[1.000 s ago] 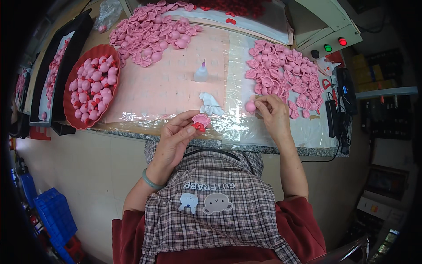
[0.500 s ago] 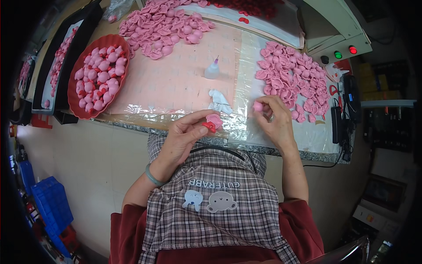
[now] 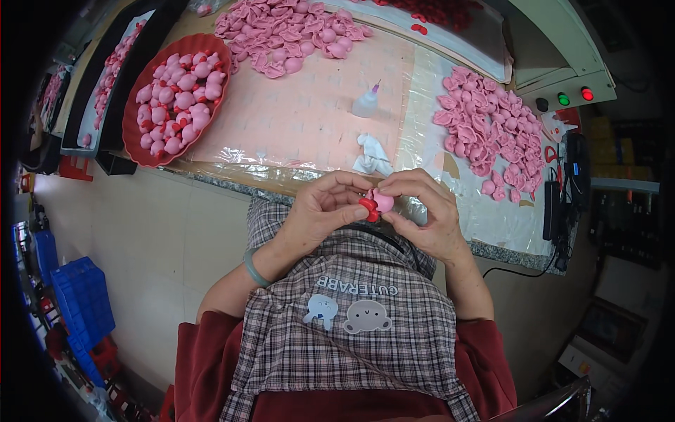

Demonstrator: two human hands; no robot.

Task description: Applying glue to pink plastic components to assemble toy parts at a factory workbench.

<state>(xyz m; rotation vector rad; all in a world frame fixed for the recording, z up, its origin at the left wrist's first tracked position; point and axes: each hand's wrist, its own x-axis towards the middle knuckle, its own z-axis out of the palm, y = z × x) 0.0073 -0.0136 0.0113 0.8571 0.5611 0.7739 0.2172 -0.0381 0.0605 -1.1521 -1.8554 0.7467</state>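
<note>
In front of my apron, at the table's near edge, both hands meet. A glossy red bow-shaped piece (image 3: 369, 209) is pinched between the thumb and fingers of my left hand (image 3: 316, 213). The fingers of my right hand (image 3: 434, 215) close on a pink rounded piece (image 3: 384, 202), which they press against the red one. The pink cupped piece seen earlier in my left hand is mostly covered by fingers. Beyond the hands lie a crumpled white cloth (image 3: 373, 155) and a small squeeze bottle (image 3: 366, 103) with a thin purple tip.
A red scalloped bowl (image 3: 131, 144) of pink and red pieces stands at the left, beside a long black tray (image 3: 116, 116). Piles of pink pieces lie at the back (image 3: 285, 35) and right (image 3: 489, 130). A machine with lit buttons (image 3: 566, 91) stands at the back right.
My right hand has moved left from beside the right pile, bringing the pink rounded piece against the red bow-shaped piece in my left hand. The view has shifted slightly.
</note>
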